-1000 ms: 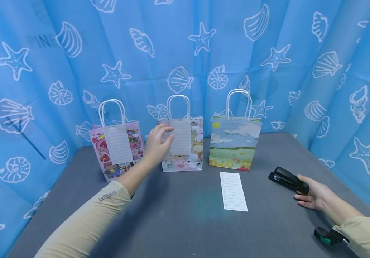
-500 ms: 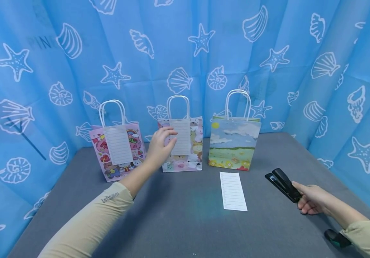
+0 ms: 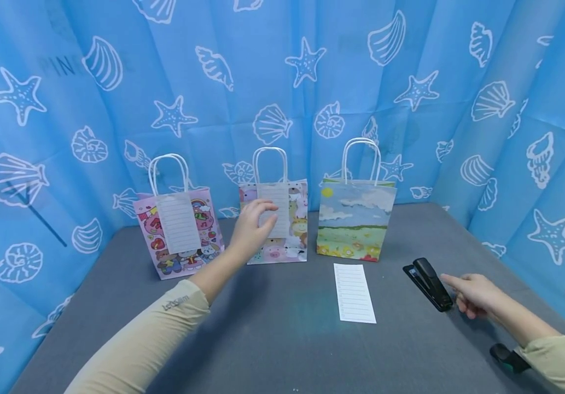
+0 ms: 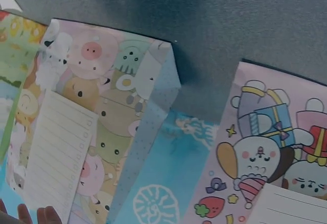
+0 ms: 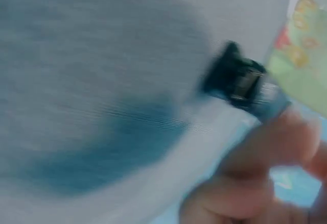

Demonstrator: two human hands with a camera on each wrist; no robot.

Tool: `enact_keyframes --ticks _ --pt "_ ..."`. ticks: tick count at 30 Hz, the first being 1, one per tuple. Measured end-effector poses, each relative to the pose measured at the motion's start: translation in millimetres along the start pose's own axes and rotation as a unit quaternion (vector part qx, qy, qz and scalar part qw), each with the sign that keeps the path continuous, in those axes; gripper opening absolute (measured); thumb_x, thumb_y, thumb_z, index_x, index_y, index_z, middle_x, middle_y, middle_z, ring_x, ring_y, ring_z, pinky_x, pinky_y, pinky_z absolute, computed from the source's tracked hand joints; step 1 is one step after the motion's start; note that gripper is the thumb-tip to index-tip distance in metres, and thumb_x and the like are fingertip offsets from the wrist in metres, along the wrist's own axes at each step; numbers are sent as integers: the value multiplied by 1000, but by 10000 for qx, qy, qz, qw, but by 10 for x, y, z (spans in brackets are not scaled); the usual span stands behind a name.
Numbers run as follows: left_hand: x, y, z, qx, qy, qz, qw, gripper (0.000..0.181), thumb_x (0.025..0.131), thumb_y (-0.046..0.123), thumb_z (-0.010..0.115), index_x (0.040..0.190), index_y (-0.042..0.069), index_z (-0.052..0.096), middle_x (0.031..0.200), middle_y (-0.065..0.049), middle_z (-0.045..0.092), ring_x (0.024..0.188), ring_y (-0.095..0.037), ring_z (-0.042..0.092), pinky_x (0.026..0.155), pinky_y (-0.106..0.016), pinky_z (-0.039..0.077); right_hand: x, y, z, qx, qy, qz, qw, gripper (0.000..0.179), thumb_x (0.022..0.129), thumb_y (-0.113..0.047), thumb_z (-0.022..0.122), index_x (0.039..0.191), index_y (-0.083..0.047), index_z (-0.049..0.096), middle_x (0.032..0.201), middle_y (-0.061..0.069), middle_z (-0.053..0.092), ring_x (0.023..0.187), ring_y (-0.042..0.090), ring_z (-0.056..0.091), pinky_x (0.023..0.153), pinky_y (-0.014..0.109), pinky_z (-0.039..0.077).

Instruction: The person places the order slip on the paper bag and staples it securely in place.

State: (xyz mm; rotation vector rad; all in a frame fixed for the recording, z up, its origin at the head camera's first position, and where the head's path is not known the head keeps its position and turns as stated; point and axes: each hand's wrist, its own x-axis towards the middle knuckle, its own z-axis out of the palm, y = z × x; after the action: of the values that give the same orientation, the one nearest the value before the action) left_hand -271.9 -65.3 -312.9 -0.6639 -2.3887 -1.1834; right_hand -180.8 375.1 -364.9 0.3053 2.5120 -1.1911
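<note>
Over the front of the middle paper bag (image 3: pixel 299 235), printed with animals, my left hand (image 3: pixel 251 230) hovers with relaxed fingers, overlapping the lined paper slip (image 3: pixel 273 191) on that bag. Its fingertips (image 4: pixel 47 215) show at the lower corner of the left wrist view, beside the lower part of the slip (image 4: pixel 61 147). A black stapler (image 3: pixel 429 283) lies on the grey table at the right. My right hand (image 3: pixel 476 295) is just behind the stapler's near end, its fingers loosely bent and the thumb side close to it.
A pink cartoon bag (image 3: pixel 161 241) with another lined slip (image 3: pixel 179 223) stands at the left. On the right stands a landscape bag (image 3: pixel 356 213); a loose lined slip (image 3: pixel 354 293) lies before it on the grey table (image 3: pixel 282 350). A blue seashell curtain (image 3: pixel 243 65) hangs behind.
The right hand has lowered the stapler to the table, turned it and let go. My left hand has slid slightly right across the middle bag's slip.
</note>
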Motion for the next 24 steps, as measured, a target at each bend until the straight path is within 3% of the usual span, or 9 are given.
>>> enact_keyframes --ticks 4,8,12,15,18,20,24 --pt "21 29 51 -139 -87 1 9999 26 96 8 58 118 -2 62 128 -17 58 124 -33 49 106 -48 35 -34 -137 -12 6 649 -541 9964 42 104 -35 38 91 3 48 61 2 52 50 14 50 47 29 41" --pt "34 62 134 -412 -369 -194 9983 28 97 9 57 122 -3 60 124 -16 60 116 -31 54 97 -45 44 -33 -279 35 658 756 -729 9923 36 104 -33 40 91 -2 52 67 1 56 54 12 54 52 28 47" --pt "25 98 268 -776 -1020 -536 9903 30 99 11 56 127 -1 57 118 -14 62 107 -28 59 85 -39 51 20 -397 148 1601 535 -913 9814 27 105 -28 42 100 -3 51 73 -1 56 60 10 55 57 27 50" --pt "3 114 383 -954 -1568 -829 9795 34 98 12 58 130 2 55 116 -13 61 103 -26 60 80 -35 52 74 -463 254 2321 204 -1047 9668 20 104 -25 44 105 -6 48 78 0 57 67 11 57 63 29 52" --pt "-32 109 496 -944 -2019 -1040 9693 38 97 15 62 132 3 54 115 -12 61 101 -26 60 77 -33 52 126 -517 358 2714 -80 -1069 9565 19 104 -24 45 111 -6 44 84 1 56 72 13 58 68 32 53" --pt "-53 86 584 -920 -2263 -1151 9629 40 95 15 64 131 1 54 115 -14 61 102 -27 60 78 -33 51 163 -545 431 2739 -163 -1026 9561 28 104 -24 47 120 -2 40 89 2 57 76 14 60 71 33 53" --pt "-105 50 742 -906 -2657 -1233 9518 46 92 14 68 132 -3 51 117 -18 61 105 -31 59 81 -34 50 249 -577 564 2375 -256 -990 9660 55 102 -25 50 142 5 26 105 10 58 86 16 62 76 36 53"
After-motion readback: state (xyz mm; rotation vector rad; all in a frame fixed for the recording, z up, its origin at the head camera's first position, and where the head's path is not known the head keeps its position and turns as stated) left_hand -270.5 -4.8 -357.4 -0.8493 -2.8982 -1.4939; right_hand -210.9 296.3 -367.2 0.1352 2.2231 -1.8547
